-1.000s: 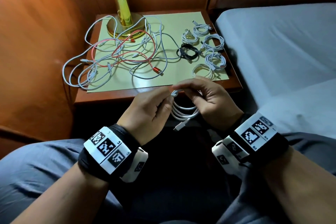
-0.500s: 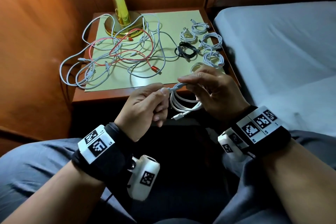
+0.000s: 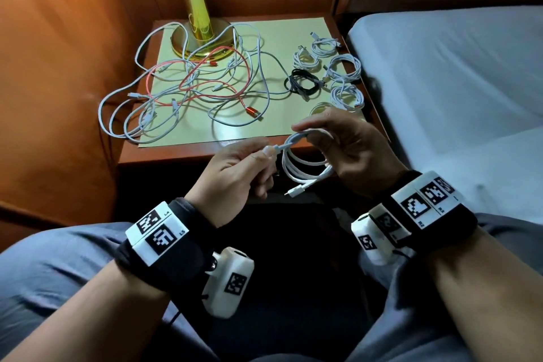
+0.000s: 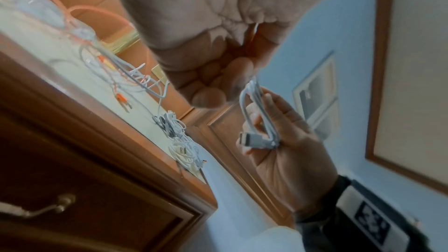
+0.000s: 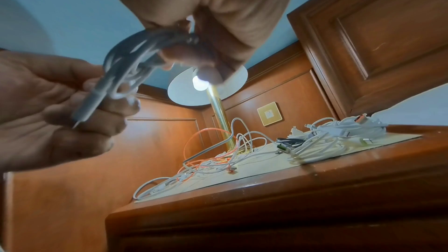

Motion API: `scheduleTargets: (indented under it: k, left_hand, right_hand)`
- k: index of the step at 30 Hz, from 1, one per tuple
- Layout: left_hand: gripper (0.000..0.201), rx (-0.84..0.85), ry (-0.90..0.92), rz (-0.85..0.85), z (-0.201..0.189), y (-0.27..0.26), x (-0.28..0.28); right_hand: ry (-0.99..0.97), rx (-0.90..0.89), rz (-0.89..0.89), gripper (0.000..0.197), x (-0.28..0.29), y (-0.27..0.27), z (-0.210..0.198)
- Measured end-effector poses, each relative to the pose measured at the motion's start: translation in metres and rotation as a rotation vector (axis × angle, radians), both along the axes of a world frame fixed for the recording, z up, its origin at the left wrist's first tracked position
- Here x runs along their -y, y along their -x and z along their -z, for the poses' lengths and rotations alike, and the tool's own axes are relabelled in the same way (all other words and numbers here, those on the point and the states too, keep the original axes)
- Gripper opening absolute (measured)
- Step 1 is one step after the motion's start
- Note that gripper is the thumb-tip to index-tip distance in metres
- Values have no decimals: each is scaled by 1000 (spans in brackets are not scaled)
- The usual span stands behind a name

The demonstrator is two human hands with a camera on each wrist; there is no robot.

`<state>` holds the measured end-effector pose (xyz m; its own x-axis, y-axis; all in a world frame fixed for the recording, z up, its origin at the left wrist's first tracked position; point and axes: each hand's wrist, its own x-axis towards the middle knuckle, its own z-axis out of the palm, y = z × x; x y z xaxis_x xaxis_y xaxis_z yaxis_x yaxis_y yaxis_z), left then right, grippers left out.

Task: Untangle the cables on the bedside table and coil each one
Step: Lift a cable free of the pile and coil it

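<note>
Since a second ago the left hand (image 3: 235,173) has drawn the plug end leftward, out of the white cable coil (image 3: 305,164), its fingers pinching that end, which runs left-right. Right hand (image 3: 349,153) fingers curl through the coil's top; its loops hang before the bench (image 3: 176,153) edge. Farther back lie the tangled cables (image 3: 188,88), right of them coiled cables (image 3: 332,73).

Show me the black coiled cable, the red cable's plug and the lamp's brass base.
black coiled cable (image 3: 302,84): head view, on its wound loops.
red cable's plug (image 3: 253,112): head view, on the red plug body.
lamp's brass base (image 3: 219,50): head view, on its front rim.
</note>
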<state>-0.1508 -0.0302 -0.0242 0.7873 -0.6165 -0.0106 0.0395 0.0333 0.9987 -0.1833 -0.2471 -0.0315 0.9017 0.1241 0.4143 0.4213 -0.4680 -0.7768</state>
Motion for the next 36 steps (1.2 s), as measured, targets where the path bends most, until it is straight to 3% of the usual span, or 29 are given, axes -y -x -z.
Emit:
scheduleTargets:
  k: [5,10,14,21,33,36]
  left_hand:
    - [35,-24,-32,-107,6,1,0]
    - [37,53,-72,-132,7,3,4]
    - [38,-68,17,-148,-1,7,10]
    - [37,-145,72,-153,-7,10,13]
    - [33,-36,27,-110,-6,7,8]
    - [35,153,-111,-124,1,-1,2]
  right_hand:
    - [110,-98,-128,33,-16,3,11]
    - [94,-64,-35,23,-19,5,6]
    - [152,-8,2,22,-13,2,2]
    - [-106,-75,51,18,-19,6,-2]
    - [-86,16,174,19,-13,4,0]
    - [-13,61,186,18,-15,5,2]
